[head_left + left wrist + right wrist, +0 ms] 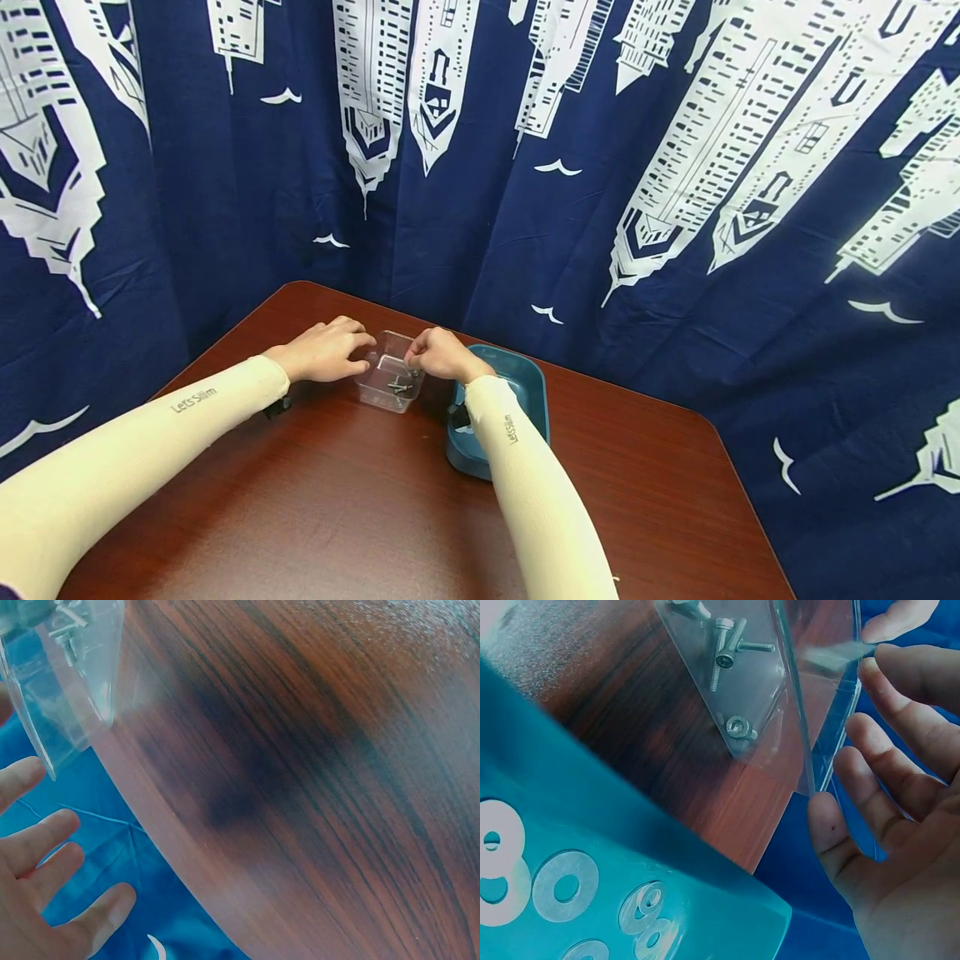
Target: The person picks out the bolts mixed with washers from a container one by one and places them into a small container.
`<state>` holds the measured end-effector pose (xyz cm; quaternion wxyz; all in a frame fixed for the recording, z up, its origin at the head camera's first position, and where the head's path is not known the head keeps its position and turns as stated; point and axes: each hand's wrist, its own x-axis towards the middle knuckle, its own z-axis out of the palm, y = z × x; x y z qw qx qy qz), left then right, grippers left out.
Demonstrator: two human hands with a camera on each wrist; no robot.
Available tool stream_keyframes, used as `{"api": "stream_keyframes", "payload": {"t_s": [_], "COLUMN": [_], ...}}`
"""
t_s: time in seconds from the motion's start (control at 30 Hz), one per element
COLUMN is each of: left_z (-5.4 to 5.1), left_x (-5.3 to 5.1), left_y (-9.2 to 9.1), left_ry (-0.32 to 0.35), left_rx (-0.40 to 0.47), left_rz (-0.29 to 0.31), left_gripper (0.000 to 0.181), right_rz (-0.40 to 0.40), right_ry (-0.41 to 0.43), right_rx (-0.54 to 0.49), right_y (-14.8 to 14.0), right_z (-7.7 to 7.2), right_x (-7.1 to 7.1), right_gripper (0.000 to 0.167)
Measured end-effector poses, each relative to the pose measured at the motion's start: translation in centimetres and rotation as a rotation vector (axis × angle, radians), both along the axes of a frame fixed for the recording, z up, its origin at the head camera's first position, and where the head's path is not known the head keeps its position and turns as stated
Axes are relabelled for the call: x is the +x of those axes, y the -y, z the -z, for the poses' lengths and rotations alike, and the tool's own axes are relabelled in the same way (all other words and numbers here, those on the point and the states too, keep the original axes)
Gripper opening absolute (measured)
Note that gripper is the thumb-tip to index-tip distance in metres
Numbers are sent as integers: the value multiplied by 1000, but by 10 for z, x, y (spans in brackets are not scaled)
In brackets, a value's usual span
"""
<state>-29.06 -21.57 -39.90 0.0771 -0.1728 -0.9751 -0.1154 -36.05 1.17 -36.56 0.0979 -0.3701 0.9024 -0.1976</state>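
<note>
A clear plastic container (381, 398) stands toward the far side of the table, with several hex-socket bolts (727, 656) lying inside. My left hand (324, 350) is at the container's left side, fingers spread and slightly bent, holding nothing; in the left wrist view its fingers (112, 915) lie beside the clear wall. Over the container's right side, my right hand (444, 354) pinches a small silvery piece (836, 657) between thumb and forefinger. It is blurred but looks like a bolt. The other right fingers (862, 769) hang loosely bent by the container's rim.
A blue-green tray (468, 462) stands right of the container, partly under my right forearm. Several flat washers (565, 886) lie in it. The brown table (637, 467) ends at a dark blue curtain (480, 242) with white building prints.
</note>
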Motion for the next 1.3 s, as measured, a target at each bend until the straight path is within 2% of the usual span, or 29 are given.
{"api": "stream_keyframes", "payload": {"t_s": [0.5,0.8,1.3], "left_z": [2,2,-1], "left_x": [0,0,1], "left_y": [-1,-1,-4], "left_ry": [-7,-5,-22], "left_rx": [-6,-10,14], "left_rz": [0,-1,25], "left_gripper": [47,48,47], "right_rz": [74,106,146], "right_ry": [34,74,71], "right_rx": [-29,-72,-94], "right_y": [-13,-30,-54], "right_z": [2,-3,-8], "right_x": [0,2,6], "right_gripper": [13,16,11]}}
